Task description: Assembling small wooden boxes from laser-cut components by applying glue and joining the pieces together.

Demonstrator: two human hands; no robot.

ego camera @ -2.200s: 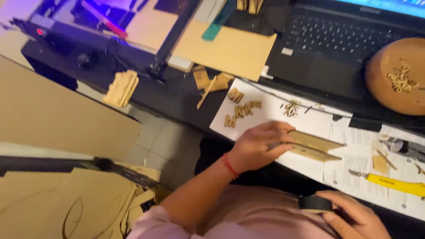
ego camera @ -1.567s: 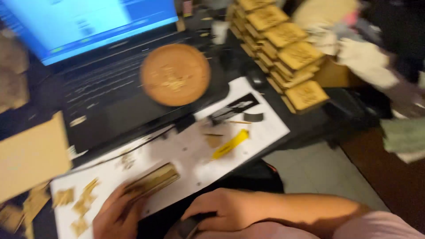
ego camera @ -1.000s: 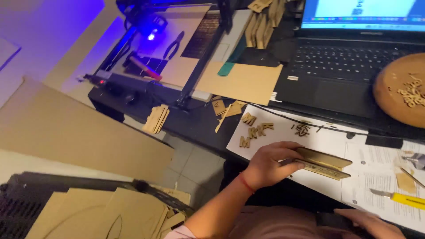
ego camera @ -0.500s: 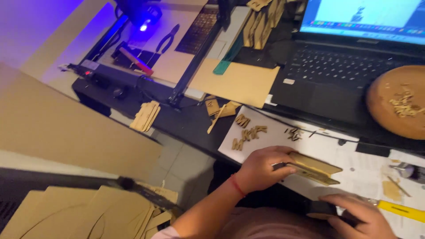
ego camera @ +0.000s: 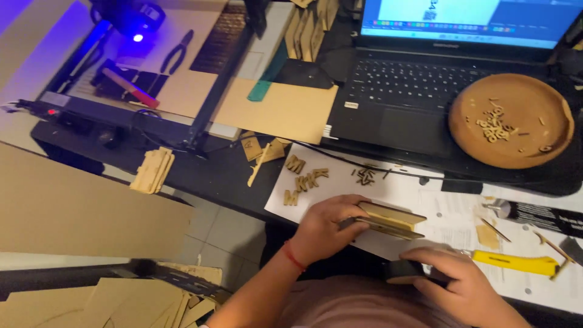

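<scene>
My left hand (ego camera: pixel 331 228) grips the near end of a flat wooden box (ego camera: pixel 392 220) that lies on white paper (ego camera: pixel 340 170) at the table's front edge. A red band circles that wrist. My right hand (ego camera: pixel 458 285) is closed around a dark roll of tape (ego camera: pixel 404 271), just below the box. A yellow utility knife (ego camera: pixel 516 263) lies immediately right of my right hand. Several small wooden letter cutouts (ego camera: pixel 303 181) are scattered on the paper above my left hand.
An open laptop (ego camera: pixel 425 91) carries a round wooden plate (ego camera: pixel 511 127) with small cut pieces. A laser cutter (ego camera: pixel 158 67) with a blue light, pliers and cardboard sheets sits at the left. A large cardboard sheet (ego camera: pixel 85 209) and scraps lie on the floor. A black tube (ego camera: pixel 540 214) lies at right.
The view has swung between the laptop side and the laser cutter. My left hand stays on the wooden box; my right hand has come up with the tape roll beside it.
</scene>
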